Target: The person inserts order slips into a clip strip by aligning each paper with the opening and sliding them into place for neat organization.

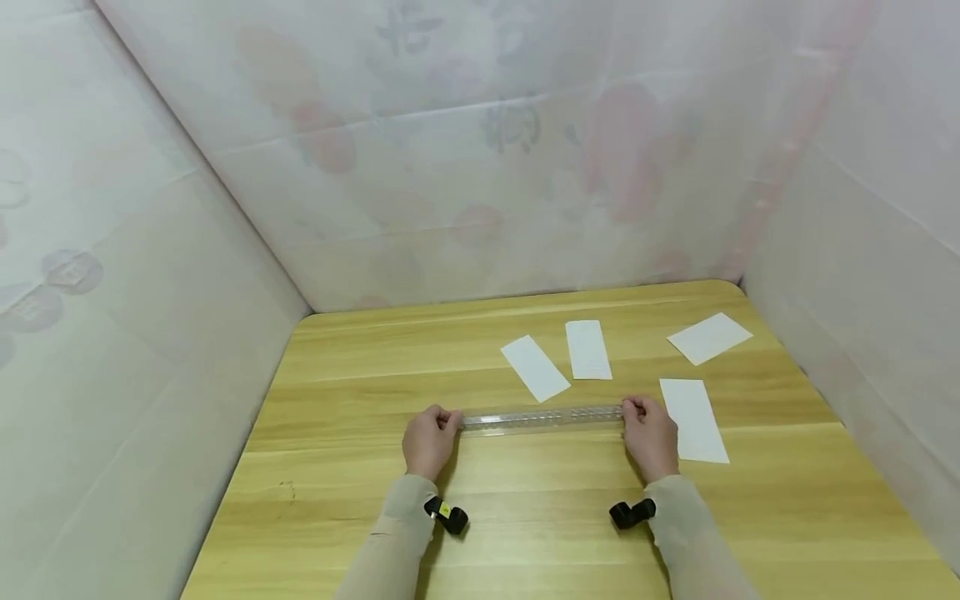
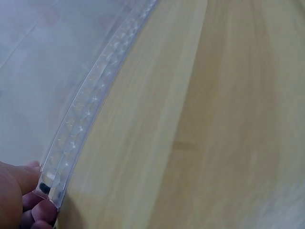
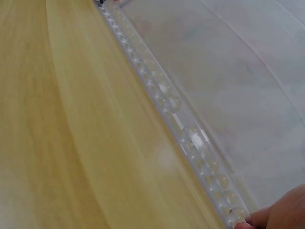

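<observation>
A long, narrow strip of clear plastic (image 1: 517,422) with rounded bead-like shapes along it spans the space between both hands, over the wooden table. My left hand (image 1: 429,442) pinches its left end between thumb and fingers. At the right end, my right hand (image 1: 651,437) grips it the same way. In the left wrist view the strip (image 2: 78,124) runs up and away from the left hand (image 2: 12,195), with a small dark spot near the held end. The right wrist view shows a gap in the row of rounded shapes on the strip (image 3: 143,67).
Several white paper rectangles lie on the table (image 1: 337,367): a tilted one (image 1: 536,368) beyond the strip, another (image 1: 588,350) beside it, one (image 1: 709,338) at back right and one (image 1: 694,421) beside the right hand. Patterned pale sheets (image 1: 450,167) enclose the back and sides.
</observation>
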The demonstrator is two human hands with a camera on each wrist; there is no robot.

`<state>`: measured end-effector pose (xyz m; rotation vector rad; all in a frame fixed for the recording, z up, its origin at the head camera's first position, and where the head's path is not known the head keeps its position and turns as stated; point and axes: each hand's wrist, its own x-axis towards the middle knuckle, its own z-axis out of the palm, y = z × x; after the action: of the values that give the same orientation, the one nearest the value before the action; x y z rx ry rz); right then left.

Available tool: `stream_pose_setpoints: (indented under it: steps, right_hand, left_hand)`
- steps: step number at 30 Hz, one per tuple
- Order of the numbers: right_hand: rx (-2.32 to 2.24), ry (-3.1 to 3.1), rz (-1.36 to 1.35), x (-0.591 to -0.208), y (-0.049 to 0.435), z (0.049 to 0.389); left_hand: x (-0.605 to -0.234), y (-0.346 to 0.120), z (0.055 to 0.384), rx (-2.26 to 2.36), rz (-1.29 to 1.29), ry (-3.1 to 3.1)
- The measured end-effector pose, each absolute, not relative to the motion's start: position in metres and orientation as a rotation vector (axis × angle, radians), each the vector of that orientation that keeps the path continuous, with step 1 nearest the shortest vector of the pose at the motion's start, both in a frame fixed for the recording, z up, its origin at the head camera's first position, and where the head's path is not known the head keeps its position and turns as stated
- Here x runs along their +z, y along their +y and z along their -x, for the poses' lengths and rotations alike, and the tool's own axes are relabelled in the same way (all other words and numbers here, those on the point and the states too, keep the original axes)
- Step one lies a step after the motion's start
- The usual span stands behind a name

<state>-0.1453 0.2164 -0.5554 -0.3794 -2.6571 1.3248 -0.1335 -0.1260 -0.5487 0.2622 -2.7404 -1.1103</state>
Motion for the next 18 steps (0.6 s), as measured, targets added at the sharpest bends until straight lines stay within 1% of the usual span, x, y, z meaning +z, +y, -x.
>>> stream_pose_setpoints:
  steps: [18]
  right_hand:
    - [1.314,-2.601,0.466,-0.5594,0.2204,0.1474]
  left_hand:
    - [-0.5458,-0.1203,0.1387,-1.118,-0.316,-2.772]
